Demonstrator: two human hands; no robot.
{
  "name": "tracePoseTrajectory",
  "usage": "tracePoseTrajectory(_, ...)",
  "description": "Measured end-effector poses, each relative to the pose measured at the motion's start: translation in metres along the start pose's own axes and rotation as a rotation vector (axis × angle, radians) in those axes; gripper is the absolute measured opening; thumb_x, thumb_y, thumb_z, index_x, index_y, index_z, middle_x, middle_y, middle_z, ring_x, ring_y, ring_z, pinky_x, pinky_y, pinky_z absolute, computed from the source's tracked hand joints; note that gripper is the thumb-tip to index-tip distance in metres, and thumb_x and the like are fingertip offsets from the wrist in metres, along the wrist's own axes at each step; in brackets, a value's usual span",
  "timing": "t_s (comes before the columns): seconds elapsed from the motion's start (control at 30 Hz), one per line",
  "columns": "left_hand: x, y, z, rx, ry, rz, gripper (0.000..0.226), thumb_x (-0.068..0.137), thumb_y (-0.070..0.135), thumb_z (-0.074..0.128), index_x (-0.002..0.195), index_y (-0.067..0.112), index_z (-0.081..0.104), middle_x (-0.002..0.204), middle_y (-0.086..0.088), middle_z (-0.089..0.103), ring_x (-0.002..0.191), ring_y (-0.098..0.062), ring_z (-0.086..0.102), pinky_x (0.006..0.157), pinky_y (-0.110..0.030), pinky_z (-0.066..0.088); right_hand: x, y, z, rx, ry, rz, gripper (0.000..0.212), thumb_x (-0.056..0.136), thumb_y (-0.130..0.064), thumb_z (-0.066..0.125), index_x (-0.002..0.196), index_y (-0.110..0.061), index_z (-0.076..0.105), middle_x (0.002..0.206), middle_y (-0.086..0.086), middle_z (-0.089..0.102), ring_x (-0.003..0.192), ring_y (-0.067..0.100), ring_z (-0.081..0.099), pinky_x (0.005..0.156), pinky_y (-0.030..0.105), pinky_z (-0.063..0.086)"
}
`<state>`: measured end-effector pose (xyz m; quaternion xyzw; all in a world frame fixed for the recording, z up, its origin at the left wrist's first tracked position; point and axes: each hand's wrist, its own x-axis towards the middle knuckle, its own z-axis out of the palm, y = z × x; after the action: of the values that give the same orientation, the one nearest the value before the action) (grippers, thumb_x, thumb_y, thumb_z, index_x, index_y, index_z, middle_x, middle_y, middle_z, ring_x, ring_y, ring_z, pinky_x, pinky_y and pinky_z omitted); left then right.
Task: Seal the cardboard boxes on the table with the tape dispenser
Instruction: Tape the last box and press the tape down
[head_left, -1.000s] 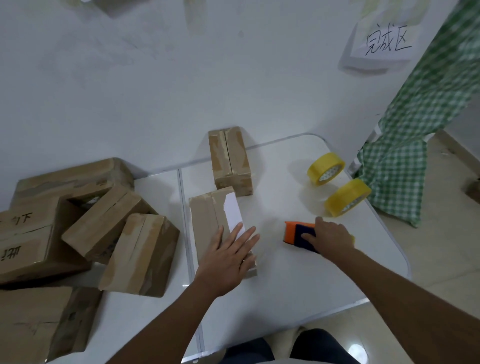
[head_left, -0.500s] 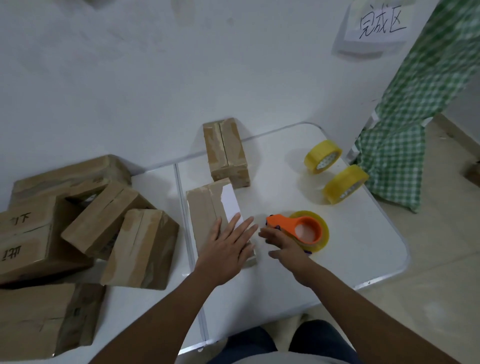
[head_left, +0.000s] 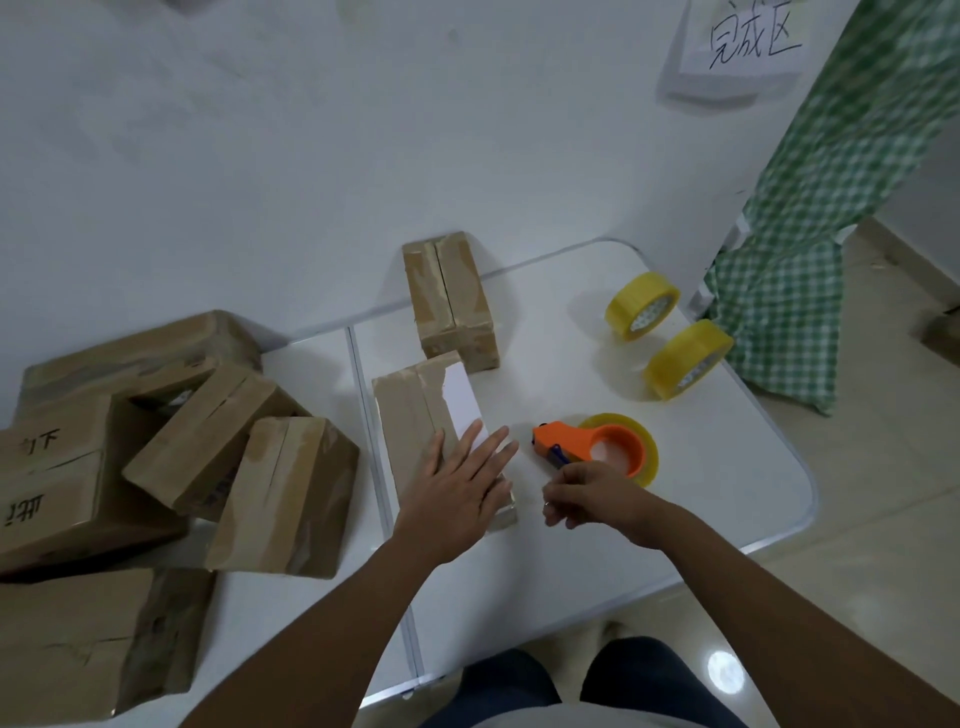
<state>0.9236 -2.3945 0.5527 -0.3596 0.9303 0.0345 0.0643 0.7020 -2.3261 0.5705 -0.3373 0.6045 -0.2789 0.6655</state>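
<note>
A small cardboard box (head_left: 410, 410) with a white label lies on the white table (head_left: 737, 467), its top seam showing. My left hand (head_left: 457, 493) presses flat on the box's near end, fingers straight and spread. To its right, the orange tape dispenser (head_left: 618, 441) with a yellow roll lies on the table. My right hand (head_left: 592, 493) sits just in front of the dispenser's nose with fingers curled. No tape shows between the fingers. A second small box (head_left: 452, 301) stands behind the first, against the wall.
Two spare yellow tape rolls (head_left: 641, 304) (head_left: 685, 358) stand on edge at the table's far right. Several larger cardboard boxes (head_left: 228, 436) are piled at the left. A green checked cloth (head_left: 779, 291) hangs past the right edge, below a paper sign (head_left: 748, 47) on the wall.
My right hand brought the dispenser left toward the box and laid it flat, then slid back from its body to its nose. The left hand stayed pressed on the box.
</note>
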Motion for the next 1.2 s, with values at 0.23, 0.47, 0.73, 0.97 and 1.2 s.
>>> tracePoseTrajectory(0.23, 0.000, -0.013, -0.008, -0.392, -0.001, 0.031, 0.054, 0.105, 0.049, 0.028, 0.156, 0.036, 0.016, 0.164, 0.019, -0.003, 0.149, -0.002, -0.013, 0.123, -0.047, -0.005, 0.001, 0.000, 0.005, -0.112, 0.090, -0.083, 0.009, 0.092, -0.011, 0.063, 0.088, -0.004, 0.067, 0.070, 0.006, 0.068, 0.065, 0.010, 0.065, 0.063, 0.020, 0.053)
tracePoseTrajectory(0.47, -0.019, -0.030, -0.005, -0.252, -0.045, 0.104, 0.070, 0.098, 0.059, 0.041, 0.157, 0.032, 0.014, 0.163, 0.017, -0.002, 0.150, -0.006, -0.012, 0.123, -0.045, -0.006, -0.003, 0.008, 0.005, -0.111, 0.085, -0.117, 0.010, 0.092, -0.015, 0.065, 0.089, -0.005, 0.067, 0.069, 0.003, 0.068, 0.067, 0.012, 0.065, 0.065, 0.021, 0.053)
tracePoseTrajectory(0.73, -0.017, -0.022, 0.002, -0.024, -0.035, 0.139, 0.086, 0.091, 0.057, 0.051, 0.158, 0.025, 0.009, 0.166, 0.007, 0.000, 0.152, -0.024, -0.010, 0.120, -0.056, -0.002, -0.010, 0.010, 0.011, -0.137, 0.133, -0.184, 0.008, 0.093, -0.013, 0.063, 0.090, -0.007, 0.069, 0.071, 0.003, 0.069, 0.069, 0.011, 0.064, 0.065, 0.020, 0.050)
tracePoseTrajectory(0.97, -0.007, 0.008, -0.005, -0.116, 0.177, -0.073, 0.067, 0.078, 0.071, 0.060, 0.126, 0.025, 0.061, 0.138, 0.009, 0.054, 0.138, -0.024, 0.042, 0.110, -0.060, 0.033, -0.010, 0.019, 0.016, -0.209, 0.309, -0.238, 0.021, 0.097, -0.027, 0.058, 0.085, -0.019, 0.074, 0.055, -0.014, 0.055, 0.054, -0.001, 0.049, 0.054, 0.010, 0.036)
tracePoseTrajectory(1.2, -0.009, -0.001, -0.001, -0.138, 0.113, -0.039, 0.080, 0.082, 0.078, 0.050, 0.145, 0.031, 0.037, 0.156, 0.006, 0.033, 0.147, -0.023, 0.025, 0.116, -0.058, 0.022, 0.000, 0.019, 0.023, -0.239, 0.425, -0.369, 0.014, 0.090, -0.031, 0.067, 0.077, -0.026, 0.067, 0.082, -0.007, 0.057, 0.070, 0.004, 0.053, 0.067, 0.017, 0.043)
